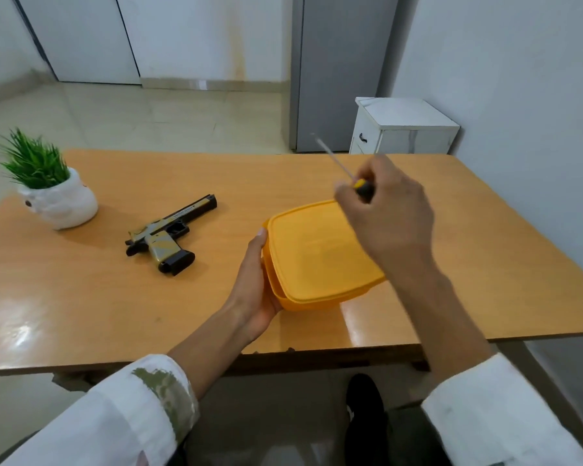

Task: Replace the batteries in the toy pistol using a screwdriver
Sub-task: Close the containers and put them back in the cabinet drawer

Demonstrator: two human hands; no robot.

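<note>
Currently the task stands at its preparation stage. The right hand [389, 213] is closed around the yellow-and-black handle of the screwdriver [349, 174], held raised above the table [115, 307] with the thin metal shaft pointing up and away from the person. The shaft is motion-blurred, so its tip type cannot be read.

The left hand [254, 280] is cupped against the left side of the yellow box [320, 260], thumb on the lid edge and palm on the wall, steadying it. The lid sits on the box, slightly askew on the base; whether it is fully snapped shut cannot be confirmed. The contents are hidden, and no loose batteries are visible anywhere on the table.

The toy pistol [170, 235] lies flat on its side on the table, left of the box and well apart from both hands, muzzle pointing toward the far edge and grip toward the person. A potted plant [49, 186] stands further left, clear of the work area.

Status, as a judgement:
- Done: tool in hand.
- Not yet done: pistol untouched; no cover or screw appears removed.
- Remaining: locate the battery cover, undo its screw, swap the batteries, refit cover and screw.
</note>
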